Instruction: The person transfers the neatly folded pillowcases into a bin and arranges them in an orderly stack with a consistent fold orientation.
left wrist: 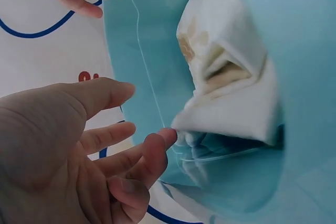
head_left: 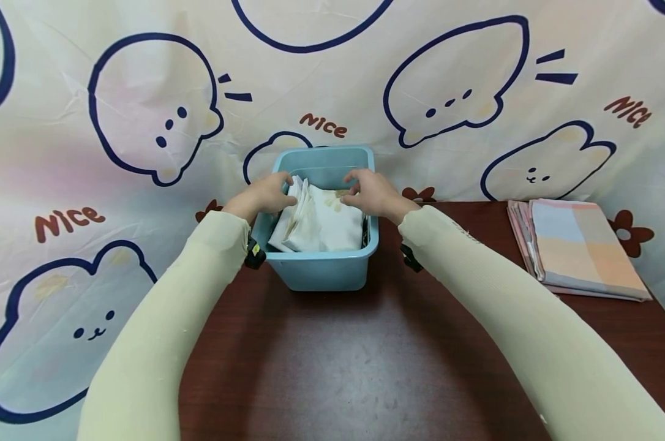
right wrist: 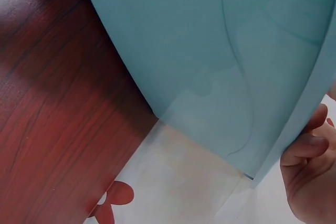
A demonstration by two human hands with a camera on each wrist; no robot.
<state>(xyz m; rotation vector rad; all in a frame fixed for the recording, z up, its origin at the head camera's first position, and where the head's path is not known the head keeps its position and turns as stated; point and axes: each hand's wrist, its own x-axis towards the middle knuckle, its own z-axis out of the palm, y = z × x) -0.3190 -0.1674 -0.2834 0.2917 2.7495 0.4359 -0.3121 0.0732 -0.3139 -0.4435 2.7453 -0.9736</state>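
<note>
A light-blue plastic bin [head_left: 318, 269] stands on the table near its back edge. In it sits folded white cloth [head_left: 338, 223] with a tan flower print, its layers upright at the left. My left hand [head_left: 267, 195] is over the bin's left rim, fingers spread and loosely bent, nothing in them. In the left wrist view a fingertip of the left hand [left wrist: 89, 150] overlaps the edge of the cloth [left wrist: 231, 114]. My right hand [head_left: 373, 193] hovers above the right rim with loosely curved fingers and holds nothing; the right wrist view shows it partly behind the rim.
A folded plaid cloth [head_left: 586, 245] in pink, blue and orange lies on the dark red-brown table [head_left: 332, 367] at the right. A white curtain [head_left: 310, 79] printed with cartoon figures hangs right behind the bin and along the left side.
</note>
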